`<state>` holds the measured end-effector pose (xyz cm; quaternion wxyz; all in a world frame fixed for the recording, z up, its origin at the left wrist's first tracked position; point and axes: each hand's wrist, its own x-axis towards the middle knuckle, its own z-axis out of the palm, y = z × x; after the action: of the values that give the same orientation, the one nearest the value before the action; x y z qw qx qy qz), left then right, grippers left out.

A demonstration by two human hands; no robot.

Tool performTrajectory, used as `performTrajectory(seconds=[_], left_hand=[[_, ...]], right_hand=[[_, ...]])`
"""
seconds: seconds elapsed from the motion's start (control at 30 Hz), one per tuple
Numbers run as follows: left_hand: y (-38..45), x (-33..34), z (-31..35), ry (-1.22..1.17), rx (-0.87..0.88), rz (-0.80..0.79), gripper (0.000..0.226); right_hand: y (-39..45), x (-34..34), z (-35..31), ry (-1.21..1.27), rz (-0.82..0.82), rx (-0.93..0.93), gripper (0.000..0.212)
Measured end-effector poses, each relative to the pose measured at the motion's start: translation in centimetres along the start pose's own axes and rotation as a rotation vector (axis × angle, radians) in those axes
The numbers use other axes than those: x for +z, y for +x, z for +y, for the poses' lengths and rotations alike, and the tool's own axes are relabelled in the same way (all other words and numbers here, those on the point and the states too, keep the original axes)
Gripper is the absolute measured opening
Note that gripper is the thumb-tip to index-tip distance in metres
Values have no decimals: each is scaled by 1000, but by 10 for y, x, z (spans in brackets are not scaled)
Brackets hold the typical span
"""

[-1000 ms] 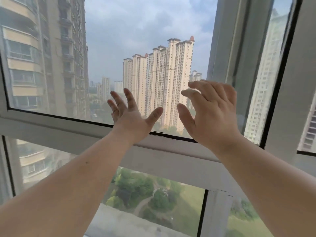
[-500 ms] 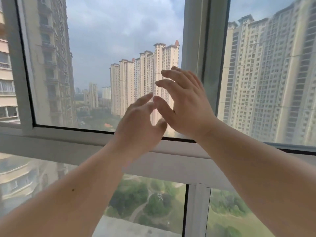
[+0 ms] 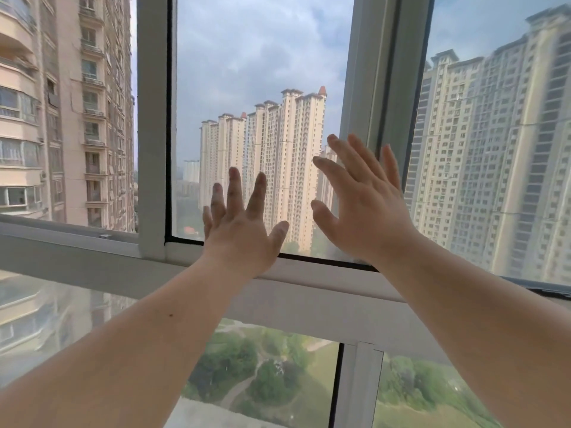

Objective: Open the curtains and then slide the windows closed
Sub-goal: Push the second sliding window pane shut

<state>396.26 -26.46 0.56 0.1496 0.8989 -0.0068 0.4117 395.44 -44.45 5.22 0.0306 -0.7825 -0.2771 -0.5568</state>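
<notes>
A: Checking the far left first. Seeing a gap (image 3: pixel 68 149) there, buildings looking sharper than through glass. Guessing unglazed, not betting on it.

B: Noting the same. Also spotting bare track (image 3: pixel 77 233) under it.

A: Moving right: stile (image 3: pixel 151 134) now sitting much nearer the hands than a second ago. Back then, hugging the left edge of the view.

B: Reading that as the sash (image 3: pixel 247 72) travelling right, not just the head turning. Comparing against the mullion (image 3: pixel 380 88), which is barely shifting.

A: Agreeing. Left hand (image 3: pixel 244 239) lying flat on the glass low down, fingers (image 3: pixel 234 186) spread wide, gripping nothing.

B: Right hand (image 3: pixel 364 211) doing the same just beside the mullion, fingers (image 3: pixel 349 156) splayed and angled left, holding nothing. Half a second ago overlapping the left hand, now parted again.

A: Looking like palm friction only, no handle showing.

B: Right pane (image 3: pixel 494 149) looking hazy. Possibly showing two layers of glass overlapping, not confirming.

A: Not seeing curtains anywhere, so treating that step as done.

B: Calling the sliding step live, then. Not calling it closed, given that gap on the left.

A: Flagging one risk: flat palms slipping on glass if the sash starts binding.
</notes>
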Motion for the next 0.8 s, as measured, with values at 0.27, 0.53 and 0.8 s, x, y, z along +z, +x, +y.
performTrajectory(seconds=[0.27,0.53,0.8], left_hand=[[35,-28,-15,-292,-279,349,77],[40,-3,2,-552,-416,116,96],[26,11,34,-642,-190,121,52]], right_hand=[[-10,-4,21,-92,-41,77,58],[-14,5,17,-107,-6,57,56],[-35,9,44,-199,113,157,50]])
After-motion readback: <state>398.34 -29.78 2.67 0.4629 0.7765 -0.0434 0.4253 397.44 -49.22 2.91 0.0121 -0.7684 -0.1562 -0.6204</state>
